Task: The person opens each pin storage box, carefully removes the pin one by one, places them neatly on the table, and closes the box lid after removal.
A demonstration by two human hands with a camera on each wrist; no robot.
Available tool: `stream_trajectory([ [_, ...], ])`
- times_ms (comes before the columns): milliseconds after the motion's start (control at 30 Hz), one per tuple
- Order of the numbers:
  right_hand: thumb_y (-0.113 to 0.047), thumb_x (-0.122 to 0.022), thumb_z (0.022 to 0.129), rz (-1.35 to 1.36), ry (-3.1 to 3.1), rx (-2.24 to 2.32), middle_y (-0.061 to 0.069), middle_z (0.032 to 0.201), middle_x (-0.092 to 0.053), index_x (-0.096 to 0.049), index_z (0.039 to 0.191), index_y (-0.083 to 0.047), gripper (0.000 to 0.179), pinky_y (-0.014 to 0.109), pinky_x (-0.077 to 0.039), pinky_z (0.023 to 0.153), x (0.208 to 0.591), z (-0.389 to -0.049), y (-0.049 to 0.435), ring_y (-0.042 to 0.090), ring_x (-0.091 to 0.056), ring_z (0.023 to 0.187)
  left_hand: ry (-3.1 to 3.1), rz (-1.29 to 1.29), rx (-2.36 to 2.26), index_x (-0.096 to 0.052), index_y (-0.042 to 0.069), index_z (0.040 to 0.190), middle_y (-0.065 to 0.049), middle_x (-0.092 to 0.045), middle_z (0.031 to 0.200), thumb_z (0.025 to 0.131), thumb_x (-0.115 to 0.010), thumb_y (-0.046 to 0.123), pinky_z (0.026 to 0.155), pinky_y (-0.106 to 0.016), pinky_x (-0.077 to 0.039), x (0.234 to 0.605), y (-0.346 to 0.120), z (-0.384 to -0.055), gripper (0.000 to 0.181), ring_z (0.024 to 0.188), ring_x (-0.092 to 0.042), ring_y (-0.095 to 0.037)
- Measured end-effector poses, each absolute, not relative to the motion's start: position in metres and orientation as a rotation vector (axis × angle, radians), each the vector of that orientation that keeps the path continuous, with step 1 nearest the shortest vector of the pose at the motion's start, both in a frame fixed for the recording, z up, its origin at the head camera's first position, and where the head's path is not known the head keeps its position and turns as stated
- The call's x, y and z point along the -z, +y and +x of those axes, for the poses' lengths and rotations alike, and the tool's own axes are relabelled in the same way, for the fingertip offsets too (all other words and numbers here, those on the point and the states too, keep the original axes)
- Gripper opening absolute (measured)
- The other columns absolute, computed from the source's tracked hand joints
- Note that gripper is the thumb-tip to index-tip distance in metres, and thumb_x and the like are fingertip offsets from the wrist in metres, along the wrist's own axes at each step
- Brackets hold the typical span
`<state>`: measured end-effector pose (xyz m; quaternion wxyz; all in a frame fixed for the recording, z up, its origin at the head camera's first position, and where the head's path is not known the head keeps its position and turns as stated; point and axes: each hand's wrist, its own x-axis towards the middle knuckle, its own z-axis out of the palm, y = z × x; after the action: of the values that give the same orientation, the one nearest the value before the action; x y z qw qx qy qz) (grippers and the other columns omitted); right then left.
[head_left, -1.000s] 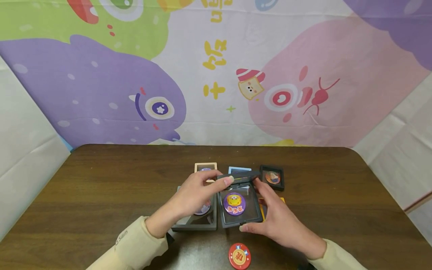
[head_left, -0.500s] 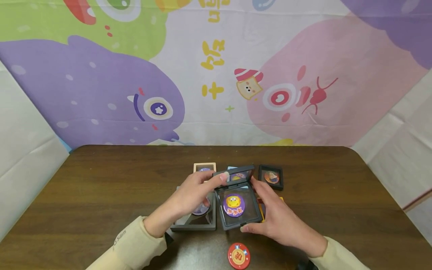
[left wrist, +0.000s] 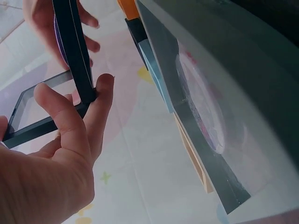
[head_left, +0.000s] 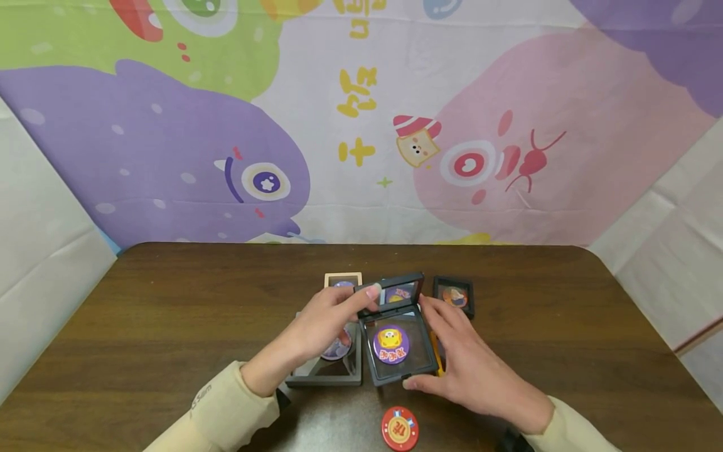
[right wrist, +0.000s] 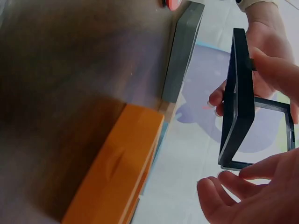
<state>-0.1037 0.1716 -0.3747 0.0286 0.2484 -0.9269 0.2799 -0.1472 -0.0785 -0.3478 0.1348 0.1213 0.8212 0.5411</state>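
A black hinged display case point(head_left: 420, 351) with clear film stands opened in front of me, raised off the table. On the film of its lower half sits a round purple badge point(head_left: 391, 344) with a yellow cartoon figure; the raised lid point(head_left: 402, 290) reflects it. My left hand point(head_left: 319, 323) pinches the lid between thumb and fingers at its left end. With its thumb at the near edge and fingers along the right side, my right hand point(head_left: 469, 361) holds the lower half. In the right wrist view, the case's edge point(right wrist: 243, 93) rises between both hands.
A red round badge point(head_left: 400, 429) lies near the table's front. Left of the held case, a grey case point(head_left: 324, 379) with a badge is partly under my left hand. Behind are a beige frame point(head_left: 342, 275) and a small black frame point(head_left: 471, 304); an orange case point(right wrist: 117, 158) stands right.
The lid has swung farther back, so its inner face and the badge's reflection now show. The left hand moved slightly left with it; the right hand's fingers shifted a little.
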Motion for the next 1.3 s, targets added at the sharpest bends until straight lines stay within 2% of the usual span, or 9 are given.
stream_trajectory([
  [100, -0.057, -0.080, 0.078, 0.792, -2.795, -0.801, 0.004, 0.156, -0.029, -0.029, 0.156, -0.006, 0.106, 0.052, -0.037, 0.107, 0.373, -0.102, 0.172, 0.026, -0.026, 0.143, 2.383, 0.356, -1.566, -0.073, 0.013, 0.101, -0.005, -0.064, 0.108, 0.097, -0.052, 0.058, 0.061, -0.037, -0.055, 0.348, -0.078, -0.147, 0.050, 0.094, -0.057, -0.031],
  [167, -0.052, -0.078, 0.082, 0.777, -2.728, -0.789, 0.003, 0.152, -0.034, -0.036, 0.152, -0.006, 0.094, 0.049, -0.041, 0.104, 0.371, -0.101, 0.172, 0.023, -0.032, 0.139, 2.386, 0.355, -1.565, -0.073, 0.013, 0.101, -0.005, -0.064, 0.108, 0.097, -0.052, 0.058, 0.061, -0.037, -0.055, 0.348, -0.078, -0.147, 0.050, 0.093, -0.057, -0.031],
  [333, -0.023, -0.081, 0.083, 0.719, -2.552, -0.878, -0.004, 0.126, -0.048, -0.061, 0.122, -0.010, 0.045, 0.038, -0.049, 0.088, 0.369, -0.100, 0.171, 0.013, -0.045, 0.116, 2.369, 0.349, -1.566, -0.073, 0.012, 0.102, -0.007, -0.063, 0.105, 0.096, -0.054, 0.058, 0.062, -0.037, -0.055, 0.347, -0.077, -0.146, 0.050, 0.089, -0.057, -0.031],
  [467, -0.016, -0.079, 0.084, 0.822, -2.488, -0.900, -0.008, 0.116, -0.052, -0.064, 0.106, -0.016, 0.027, 0.035, -0.049, 0.084, 0.368, -0.100, 0.170, 0.011, -0.048, 0.109, 2.333, 0.363, -1.550, -0.072, 0.010, 0.104, -0.009, -0.060, 0.101, 0.095, -0.054, 0.059, 0.063, -0.041, -0.056, 0.346, -0.076, -0.144, 0.053, 0.072, -0.056, -0.028],
  [700, -0.029, -0.073, 0.091, 1.055, -2.428, -0.789, -0.002, 0.119, -0.056, -0.067, 0.108, -0.018, 0.020, 0.038, -0.048, 0.087, 0.371, -0.097, 0.165, 0.017, -0.049, 0.109, 2.271, 0.421, -1.528, -0.070, 0.007, 0.109, -0.008, -0.063, 0.107, 0.095, -0.053, 0.059, 0.064, -0.047, -0.057, 0.343, -0.073, -0.139, 0.056, 0.054, -0.043, -0.017],
  [800, -0.036, -0.070, 0.093, 1.085, -2.428, -0.732, -0.001, 0.122, -0.055, -0.068, 0.109, -0.019, 0.023, 0.038, -0.050, 0.085, 0.371, -0.094, 0.163, 0.018, -0.048, 0.110, 2.266, 0.450, -1.500, -0.069, 0.007, 0.106, -0.008, -0.065, 0.102, 0.095, -0.053, 0.060, 0.063, -0.044, -0.056, 0.342, -0.072, -0.136, 0.057, 0.052, -0.050, -0.021],
  [967, -0.033, -0.077, 0.088, 1.106, -2.448, -0.668, -0.002, 0.122, -0.056, -0.070, 0.106, -0.020, 0.024, 0.035, -0.052, 0.082, 0.372, -0.090, 0.160, 0.016, -0.050, 0.108, 2.283, 0.457, -1.456, -0.067, 0.008, 0.098, -0.010, -0.059, 0.082, 0.093, -0.053, 0.063, 0.058, -0.038, -0.051, 0.341, -0.070, -0.133, 0.056, 0.060, -0.063, -0.034],
  [1133, -0.028, -0.082, 0.084, 1.153, -2.465, -0.627, -0.004, 0.117, -0.059, -0.069, 0.100, -0.021, 0.021, 0.038, -0.052, 0.086, 0.373, -0.091, 0.158, 0.015, -0.053, 0.108, 2.267, 0.459, -1.444, -0.069, 0.012, 0.102, -0.012, -0.062, 0.084, 0.092, -0.055, 0.065, 0.060, -0.044, -0.053, 0.342, -0.068, -0.132, 0.055, 0.062, -0.063, -0.037],
  [1300, -0.026, -0.079, 0.086, 1.197, -2.433, -0.603, -0.005, 0.112, -0.059, -0.068, 0.095, -0.022, 0.014, 0.035, -0.051, 0.083, 0.375, -0.092, 0.158, 0.014, -0.053, 0.104, 2.267, 0.464, -1.440, -0.069, 0.011, 0.103, -0.011, -0.064, 0.088, 0.092, -0.055, 0.063, 0.061, -0.046, -0.054, 0.342, -0.068, -0.131, 0.055, 0.060, -0.063, -0.032],
])
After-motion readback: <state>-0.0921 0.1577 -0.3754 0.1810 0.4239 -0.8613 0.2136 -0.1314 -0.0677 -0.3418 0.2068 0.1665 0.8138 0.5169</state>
